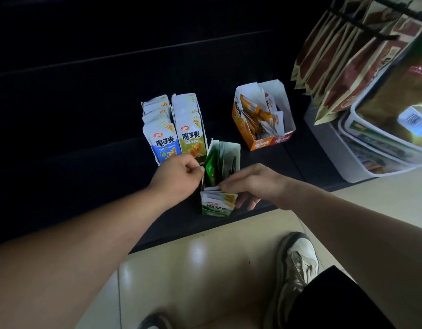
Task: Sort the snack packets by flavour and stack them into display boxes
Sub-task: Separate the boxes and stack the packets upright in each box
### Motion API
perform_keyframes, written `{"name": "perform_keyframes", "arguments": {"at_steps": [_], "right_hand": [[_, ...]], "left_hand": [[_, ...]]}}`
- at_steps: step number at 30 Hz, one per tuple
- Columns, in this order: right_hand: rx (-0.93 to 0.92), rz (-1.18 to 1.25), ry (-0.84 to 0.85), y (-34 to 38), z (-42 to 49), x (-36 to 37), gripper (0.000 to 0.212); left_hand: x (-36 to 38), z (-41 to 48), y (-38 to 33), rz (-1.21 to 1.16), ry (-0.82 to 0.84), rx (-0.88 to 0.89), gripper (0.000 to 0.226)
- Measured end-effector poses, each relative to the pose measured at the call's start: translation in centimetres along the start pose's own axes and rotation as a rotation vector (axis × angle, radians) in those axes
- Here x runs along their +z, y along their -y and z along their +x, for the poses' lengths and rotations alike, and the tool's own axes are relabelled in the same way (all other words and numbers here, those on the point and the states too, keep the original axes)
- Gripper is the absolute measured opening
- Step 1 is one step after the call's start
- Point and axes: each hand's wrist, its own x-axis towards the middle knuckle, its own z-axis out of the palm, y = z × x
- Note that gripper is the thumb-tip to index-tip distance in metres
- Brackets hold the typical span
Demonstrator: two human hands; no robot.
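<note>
A green display box (215,211) stands near the front edge of a black shelf (86,162), with green snack packets (211,169) upright inside and white-and-yellow packets (219,200) at its front. My left hand (179,176) grips the box's left wall with curled fingers. My right hand (247,184) reaches across the box's right side, fingertips pinching the top edges of the front packets. Behind, two neat rows of packets stand side by side: blue ones (161,138) and olive-yellow ones (191,136).
An orange display box (262,143) with loosely tumbled orange packets sits at the back right. Brown bags (347,60) hang from hooks at the upper right above white tubs (361,162). Beige floor tiles and my shoe (297,264) lie below the shelf edge.
</note>
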Motion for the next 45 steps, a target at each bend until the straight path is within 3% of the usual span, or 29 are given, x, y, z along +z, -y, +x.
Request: {"name": "perform_keyframes", "arguments": {"at_steps": [7, 12, 16, 23, 27, 32, 36, 41, 45], "right_hand": [[-0.031, -0.132, 0.02, -0.4, -0.1, 0.1, 0.019], [0.059, -0.225, 0.088, -0.4, 0.1, 0.0, 0.031], [0.052, -0.043, -0.01, -0.1, -0.1, -0.2, 0.033], [-0.059, 0.018, -0.212, 1.0, 0.0, -0.2, 0.004], [-0.08, 0.093, -0.229, 1.9, 0.0, 0.2, 0.021], [-0.077, 0.228, -0.294, 2.1, 0.2, 0.3, 0.019], [-0.119, 0.423, -0.448, 1.8, 0.3, -0.6, 0.013], [-0.148, 0.661, -0.598, 1.6, 0.5, -2.5, 0.021], [-0.164, 0.841, -0.442, 2.1, 0.0, -2.6, 0.038]], "left_hand": [[1.7, 1.6, -1.4, -0.054, -0.088, -0.03, 0.02], [2.0, 1.8, -1.5, 0.015, -0.087, -0.038, 0.016], [0.4, 1.6, -1.9, -0.036, -0.066, -0.056, 0.014], [-3.4, 0.0, -3.2, -0.323, -0.193, -0.054, 0.011], [-4.1, -0.3, -4.5, -0.499, -0.254, -0.11, 0.01], [-3.6, -0.1, -4.4, -0.644, -0.242, -0.156, 0.007], [-3.1, 0.1, -3.1, -0.655, -0.136, -0.221, 0.01], [-1.7, -0.4, -1.9, -0.402, 0.104, -0.294, 0.014], [-0.6, -0.6, -1.7, -0.407, 0.187, -0.339, 0.018]]}}
